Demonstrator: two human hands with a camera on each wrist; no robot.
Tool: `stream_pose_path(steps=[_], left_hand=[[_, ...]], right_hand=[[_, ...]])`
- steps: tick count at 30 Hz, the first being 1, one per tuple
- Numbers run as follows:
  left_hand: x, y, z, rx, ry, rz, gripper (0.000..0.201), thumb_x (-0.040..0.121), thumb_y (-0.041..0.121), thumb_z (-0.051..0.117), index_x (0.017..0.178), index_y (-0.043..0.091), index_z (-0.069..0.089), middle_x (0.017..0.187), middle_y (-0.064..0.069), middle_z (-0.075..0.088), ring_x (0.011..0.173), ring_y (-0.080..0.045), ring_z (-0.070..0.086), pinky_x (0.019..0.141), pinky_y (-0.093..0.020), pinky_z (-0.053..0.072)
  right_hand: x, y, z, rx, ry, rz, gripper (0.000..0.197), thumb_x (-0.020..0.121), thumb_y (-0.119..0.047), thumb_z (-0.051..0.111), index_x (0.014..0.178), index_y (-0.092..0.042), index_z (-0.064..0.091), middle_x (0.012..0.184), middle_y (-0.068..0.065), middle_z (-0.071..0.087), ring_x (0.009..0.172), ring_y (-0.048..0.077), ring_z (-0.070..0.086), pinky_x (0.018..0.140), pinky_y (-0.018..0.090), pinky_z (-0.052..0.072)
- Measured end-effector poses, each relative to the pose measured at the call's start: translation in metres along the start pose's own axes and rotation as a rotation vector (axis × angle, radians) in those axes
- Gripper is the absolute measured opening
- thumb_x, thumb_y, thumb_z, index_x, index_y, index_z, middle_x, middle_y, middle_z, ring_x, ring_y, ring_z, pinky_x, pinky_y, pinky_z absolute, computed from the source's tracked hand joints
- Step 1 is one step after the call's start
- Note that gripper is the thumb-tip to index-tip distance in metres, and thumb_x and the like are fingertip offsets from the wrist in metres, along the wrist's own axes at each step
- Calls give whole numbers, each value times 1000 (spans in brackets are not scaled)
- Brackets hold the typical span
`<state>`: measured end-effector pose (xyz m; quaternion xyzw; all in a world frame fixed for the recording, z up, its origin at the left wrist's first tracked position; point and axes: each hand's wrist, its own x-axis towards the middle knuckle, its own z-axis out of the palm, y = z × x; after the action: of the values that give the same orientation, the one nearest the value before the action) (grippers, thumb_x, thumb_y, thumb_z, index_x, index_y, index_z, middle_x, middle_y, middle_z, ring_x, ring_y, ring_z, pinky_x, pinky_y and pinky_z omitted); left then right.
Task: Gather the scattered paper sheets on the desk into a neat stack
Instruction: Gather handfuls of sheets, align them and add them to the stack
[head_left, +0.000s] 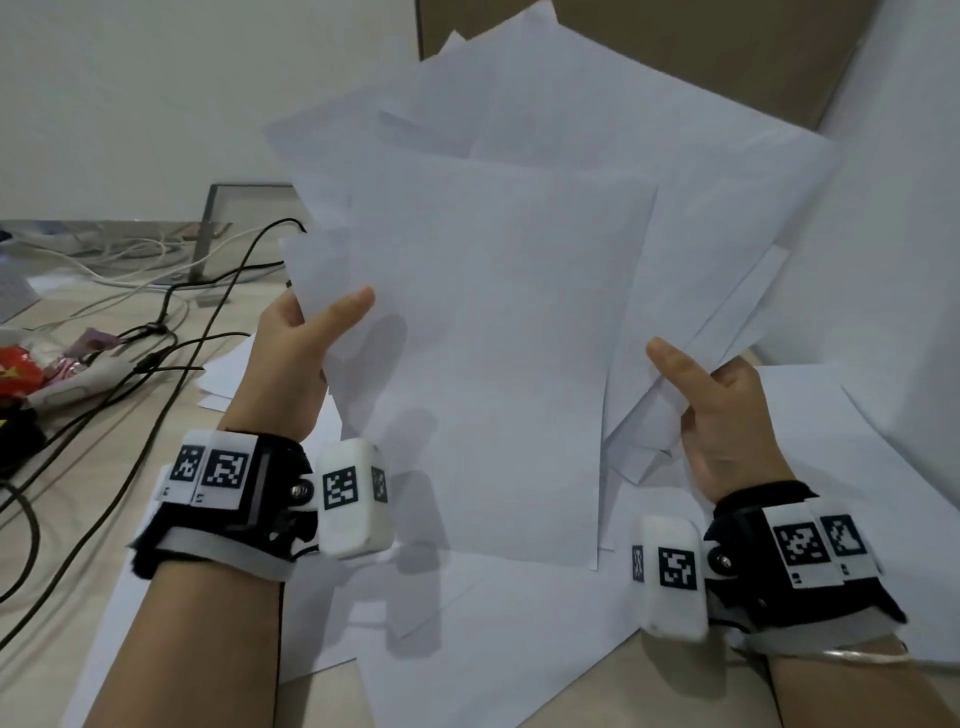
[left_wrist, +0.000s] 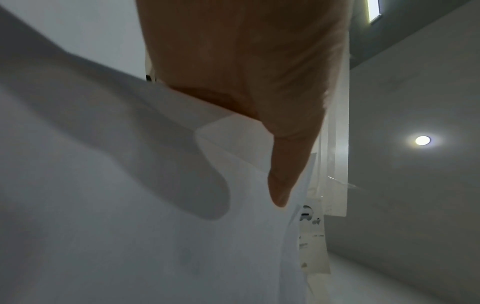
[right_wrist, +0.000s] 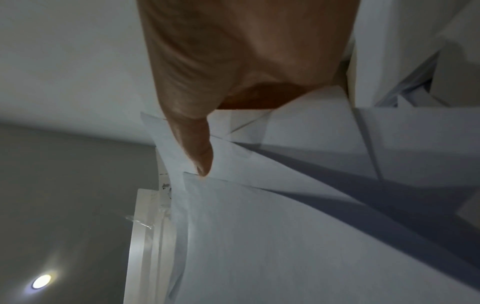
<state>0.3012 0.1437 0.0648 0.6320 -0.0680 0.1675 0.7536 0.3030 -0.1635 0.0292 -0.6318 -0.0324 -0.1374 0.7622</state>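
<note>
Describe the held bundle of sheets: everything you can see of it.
The bundle is plain white paper, many sheets, fanned and misaligned, with corners jutting out at the top and right. It is raised off the desk, roughly upright and facing the camera. The left hand pinches its left edge, thumb on the front; the right hand grips its lower right corners, thumb likewise on the front. More loose sheets lie flat on the desk below.
</note>
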Motion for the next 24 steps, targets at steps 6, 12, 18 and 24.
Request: stream_pose_path(steps=[6, 12, 18, 24], left_hand=[[-3, 0, -2, 73, -105, -34, 56, 55, 45, 84, 105, 23, 71, 106, 0, 73, 98, -19, 70, 74, -30, 56], [-2, 1, -4, 11, -137, -36, 63, 45, 52, 88, 99, 24, 75, 102, 1, 74, 95, -17, 70, 74, -28, 57], [-5, 0, -1, 30, -144, -37, 72, 37, 51, 90, 101, 26, 71, 98, 4, 75, 90, -15, 72, 66, -27, 57], [-5, -10, 6, 154, -55, -85, 72, 54, 13, 89, 120, 8, 61, 100, 0, 74, 95, -20, 71, 68, -26, 56]], right_hand=[[1, 0, 1, 30, 16, 14, 65, 43, -58, 86, 83, -13, 60, 87, 2, 63, 84, 19, 58, 82, 32, 47], [4, -7, -1, 244, 80, -24, 41, 67, -34, 75, 106, -22, 67, 115, 1, 70, 113, 20, 63, 98, 33, 50], [5, -6, -4, 277, 72, -58, 27, 80, -15, 69, 105, -21, 65, 95, -10, 74, 95, 7, 69, 79, 18, 54], [2, 5, -3, 50, 8, -24, 48, 50, -33, 81, 94, -18, 69, 94, -2, 76, 95, 20, 71, 77, 25, 57]])
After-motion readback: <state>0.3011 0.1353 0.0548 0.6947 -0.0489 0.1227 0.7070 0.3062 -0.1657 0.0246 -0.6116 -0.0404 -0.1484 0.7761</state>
